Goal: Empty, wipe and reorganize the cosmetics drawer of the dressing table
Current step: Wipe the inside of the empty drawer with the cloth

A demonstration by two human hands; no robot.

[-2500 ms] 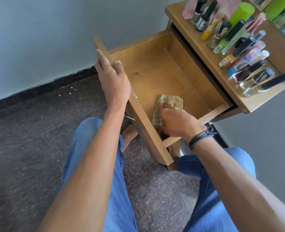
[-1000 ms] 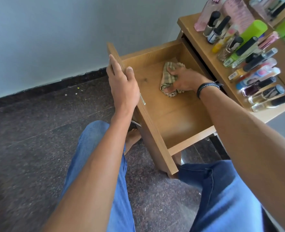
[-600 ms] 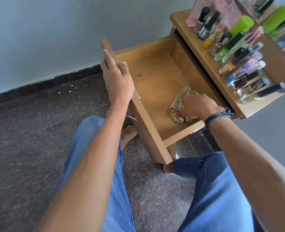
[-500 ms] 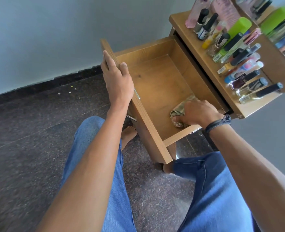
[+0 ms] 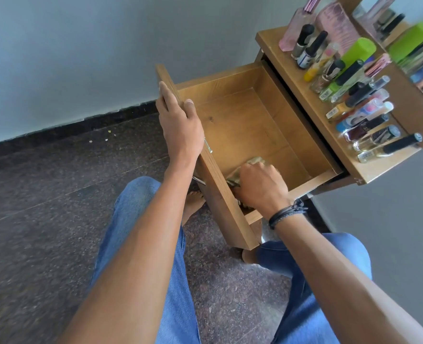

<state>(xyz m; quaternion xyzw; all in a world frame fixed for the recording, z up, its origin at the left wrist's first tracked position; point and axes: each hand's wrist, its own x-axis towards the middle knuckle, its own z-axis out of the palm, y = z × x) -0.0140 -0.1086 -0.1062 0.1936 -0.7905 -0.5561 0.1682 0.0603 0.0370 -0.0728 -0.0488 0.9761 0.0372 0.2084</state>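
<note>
Under right-hand fingers [image 5: 249, 170], cloth [image 5: 235, 175] presses drawer [image 5: 255, 125] corner.

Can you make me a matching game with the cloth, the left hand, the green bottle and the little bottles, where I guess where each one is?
Things:
1. cloth
2. left hand
3. green bottle
4. little bottles

Places:
A. gripping the top edge of the drawer front
B. standing tall among the other items on the table top
C. inside the drawer, under the right hand
D. lined up in a row along the table top

Pairs: 1-C, 2-A, 3-B, 4-D
</note>
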